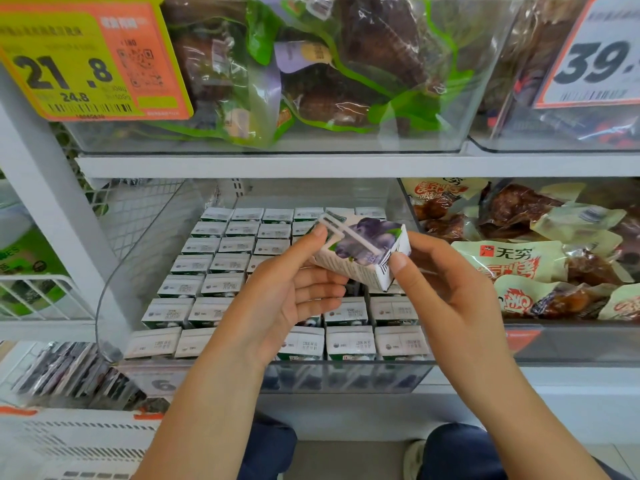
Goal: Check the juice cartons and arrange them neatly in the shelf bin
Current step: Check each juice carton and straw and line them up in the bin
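Head view: a small white juice carton with a purple fruit picture and a wrapped straw (pixel 363 252) was held tilted above the clear plastic shelf bin (pixel 346 377), between both hands. Left hand (pixel 294 289) pinched its left end, thumb on top, fingers curled beneath. Right hand (pixel 446 285) gripped the right corner with the thumb; its other fingers appeared to be behind the carton. Rows of white-topped cartons (pixel 221 265) stood upright in the bin below.
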